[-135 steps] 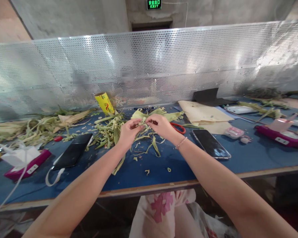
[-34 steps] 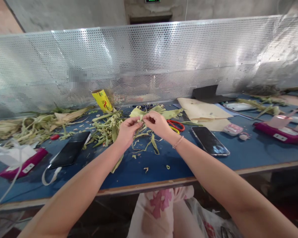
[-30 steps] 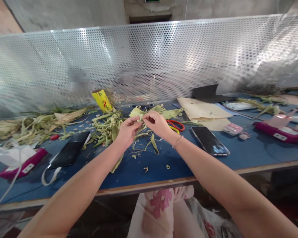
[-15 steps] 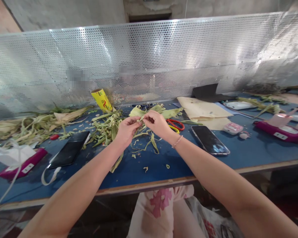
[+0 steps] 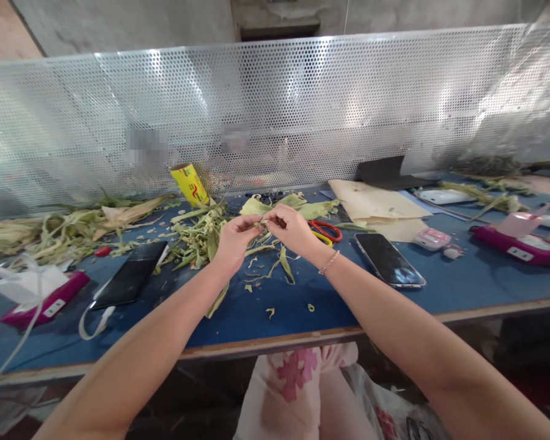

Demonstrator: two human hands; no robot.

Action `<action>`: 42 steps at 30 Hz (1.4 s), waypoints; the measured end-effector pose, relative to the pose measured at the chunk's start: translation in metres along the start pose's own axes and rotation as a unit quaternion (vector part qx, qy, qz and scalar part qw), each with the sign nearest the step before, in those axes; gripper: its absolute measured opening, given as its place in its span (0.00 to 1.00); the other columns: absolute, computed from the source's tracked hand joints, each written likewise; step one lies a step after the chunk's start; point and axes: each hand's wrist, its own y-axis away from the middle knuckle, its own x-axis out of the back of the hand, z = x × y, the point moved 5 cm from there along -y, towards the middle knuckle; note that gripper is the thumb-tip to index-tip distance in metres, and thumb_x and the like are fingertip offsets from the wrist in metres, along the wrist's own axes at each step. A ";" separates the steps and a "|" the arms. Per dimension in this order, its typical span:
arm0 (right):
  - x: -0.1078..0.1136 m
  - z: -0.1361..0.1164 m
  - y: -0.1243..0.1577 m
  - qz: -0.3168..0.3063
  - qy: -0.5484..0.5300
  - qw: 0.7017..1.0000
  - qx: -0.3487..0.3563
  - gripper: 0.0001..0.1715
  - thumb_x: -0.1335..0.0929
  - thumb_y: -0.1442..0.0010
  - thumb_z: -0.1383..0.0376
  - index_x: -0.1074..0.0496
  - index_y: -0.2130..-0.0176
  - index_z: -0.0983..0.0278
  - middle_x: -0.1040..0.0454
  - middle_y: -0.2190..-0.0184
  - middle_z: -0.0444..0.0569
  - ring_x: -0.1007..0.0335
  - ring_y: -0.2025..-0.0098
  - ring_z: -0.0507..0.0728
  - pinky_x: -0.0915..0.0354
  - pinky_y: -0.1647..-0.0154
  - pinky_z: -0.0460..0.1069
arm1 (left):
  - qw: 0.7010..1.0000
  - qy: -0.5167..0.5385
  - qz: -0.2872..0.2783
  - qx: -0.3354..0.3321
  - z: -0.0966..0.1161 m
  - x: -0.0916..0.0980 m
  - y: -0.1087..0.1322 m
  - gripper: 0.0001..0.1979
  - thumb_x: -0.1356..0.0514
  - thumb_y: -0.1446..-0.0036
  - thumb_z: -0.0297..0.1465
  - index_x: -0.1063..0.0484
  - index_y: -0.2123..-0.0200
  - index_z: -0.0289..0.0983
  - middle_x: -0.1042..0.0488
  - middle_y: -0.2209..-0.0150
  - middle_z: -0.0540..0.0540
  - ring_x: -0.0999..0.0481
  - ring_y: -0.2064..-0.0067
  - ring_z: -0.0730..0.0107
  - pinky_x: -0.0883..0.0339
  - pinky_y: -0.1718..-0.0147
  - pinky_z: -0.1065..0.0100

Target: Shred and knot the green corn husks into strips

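Observation:
My left hand (image 5: 233,240) and my right hand (image 5: 293,229) meet above the blue table (image 5: 462,284), both pinching a thin green husk strip (image 5: 262,223) between their fingertips. More strips (image 5: 282,264) hang down from the hands onto the table. A pile of torn green husks (image 5: 199,235) lies just left of my left hand. Red-handled scissors (image 5: 324,231) lie right behind my right hand.
A yellow roll (image 5: 190,184) leans at the perforated metal screen (image 5: 275,110). Two black phones (image 5: 131,282) (image 5: 389,260) flank my arms. Brown paper sheets (image 5: 371,208), pink boxes (image 5: 516,244) (image 5: 43,300) and long corn husks (image 5: 64,229) lie on the table.
The hands stay together on the strip, with small finger movements. The view has dropped slightly since the oldest frame.

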 end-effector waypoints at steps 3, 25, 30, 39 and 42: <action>0.002 -0.003 0.000 -0.026 0.002 1.000 0.011 0.05 0.37 0.48 0.69 0.32 0.70 0.65 0.36 0.74 0.45 0.42 0.73 0.49 0.42 0.71 0.46 | 1.000 0.015 0.001 0.013 -0.001 0.001 0.000 0.12 0.32 0.73 0.24 0.25 0.77 0.34 0.26 0.79 0.51 0.30 0.76 0.78 0.37 0.71 0.72; 0.000 0.013 -0.004 -0.013 -0.030 0.998 -0.062 0.04 0.36 0.49 0.66 0.34 0.72 0.65 0.34 0.75 0.45 0.40 0.72 0.50 0.42 0.69 0.47 | 0.997 -0.063 -0.023 -0.035 0.000 0.000 -0.001 0.14 0.33 0.67 0.26 0.25 0.71 0.35 0.25 0.72 0.48 0.29 0.70 0.75 0.35 0.65 0.70; 0.000 0.016 -0.004 -0.006 -0.057 0.994 -0.089 0.04 0.36 0.49 0.66 0.35 0.72 0.65 0.34 0.76 0.44 0.41 0.74 0.49 0.42 0.71 0.46 | 0.997 -0.057 -0.032 -0.052 0.003 -0.002 0.001 0.18 0.34 0.65 0.27 0.30 0.65 0.37 0.25 0.72 0.50 0.28 0.70 0.76 0.35 0.67 0.71; -0.001 0.015 -0.004 -0.001 -0.065 0.994 -0.090 0.02 0.35 0.50 0.67 0.35 0.73 0.64 0.35 0.76 0.43 0.42 0.75 0.48 0.43 0.73 0.46 | 0.999 -0.029 -0.007 -0.038 0.003 -0.003 0.004 0.17 0.34 0.65 0.27 0.37 0.70 0.37 0.26 0.76 0.53 0.30 0.76 0.78 0.39 0.72 0.73; -0.001 0.016 -0.003 0.001 -0.069 0.993 -0.098 0.03 0.34 0.51 0.67 0.34 0.73 0.64 0.36 0.77 0.42 0.43 0.76 0.48 0.44 0.73 0.46 | 0.998 -0.023 -0.015 -0.049 0.004 -0.004 0.005 0.16 0.33 0.65 0.27 0.37 0.71 0.37 0.26 0.76 0.52 0.30 0.74 0.77 0.38 0.71 0.72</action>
